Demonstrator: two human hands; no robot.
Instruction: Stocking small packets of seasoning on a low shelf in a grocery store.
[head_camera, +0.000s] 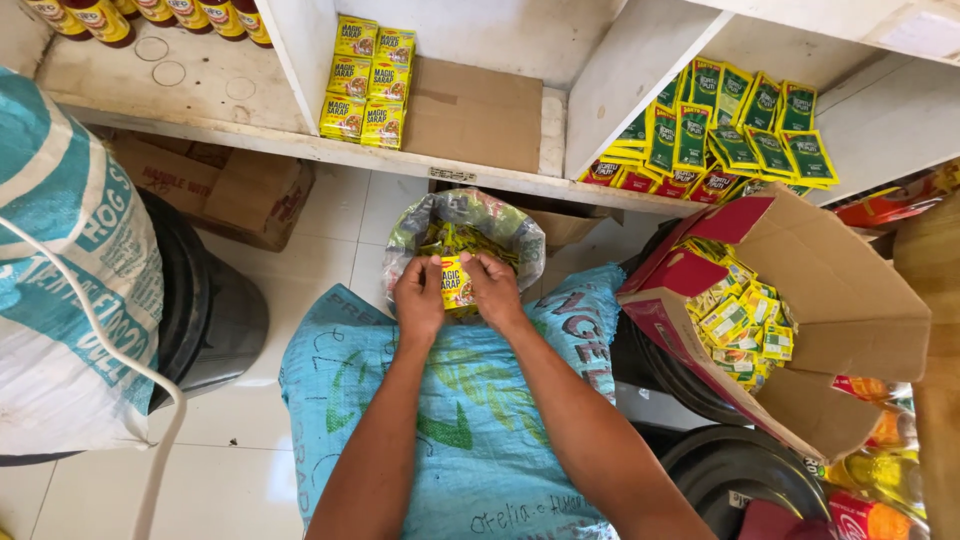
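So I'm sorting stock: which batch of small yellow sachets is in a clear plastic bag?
The batch under both hands, in the crinkled clear plastic bag on the blue woven sack. The others sit on the white shelf or in the red-flapped cardboard box.

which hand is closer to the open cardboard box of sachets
Right. The right hand holds a yellow sachet on the side towards the box; the left hand grips the sachet's far side, further from it.

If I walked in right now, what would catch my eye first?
Probably the two hands at the centre, left hand and right hand, together pinching a small yellow sachet over a clear plastic bag full of them. They rest above a big blue sack. At right, an open cardboard box brims with more yellow sachets.
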